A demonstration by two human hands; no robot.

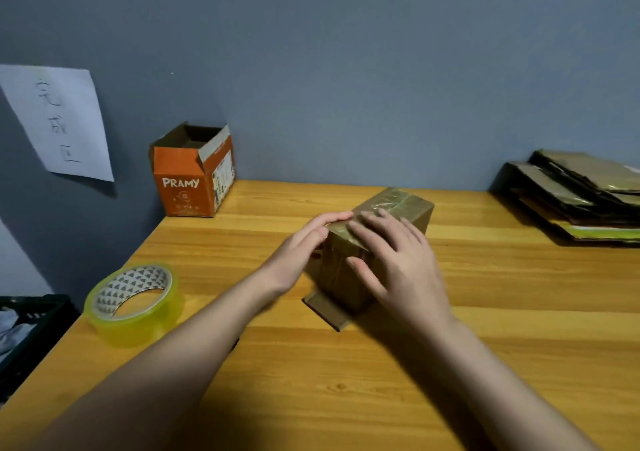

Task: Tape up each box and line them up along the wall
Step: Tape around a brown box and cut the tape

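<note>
Grey-blue wall [346, 69] stands behind a wooden worktop [485, 346] with an orange-yellow grain. Both hands are on a small brown cardboard box [394, 204] near the middle of the worktop, with shiny clear tape along its top. The left hand [304, 246] lies against the left side of the box with straight fingers, and its fingertips reach the top edge. The right hand [391, 256] lies flat over the top and the near face of the box, fingers spread and straight, thumb pointing to the left across the near face. Neither hand is curled around anything; both only press on the box. One flap [329, 308] at the bottom of the box sticks out on the worktop, just below the right hand.

To the left of the left hand, well apart from it, a roll of clear yellowish tape [133, 303] lies flat near the worktop's left edge. Farther beyond the left hand, in the corner at the wall, stands an orange box [190, 180] with the word PRAMY; its top is open. Far to the right of the right hand, against the wall, lies a pile of flattened cardboard [581, 197]. A white paper sheet [59, 121] with handwriting hangs on the wall at the left. A dark crate [31, 333] is beside the worktop, at the left edge of the view.
</note>
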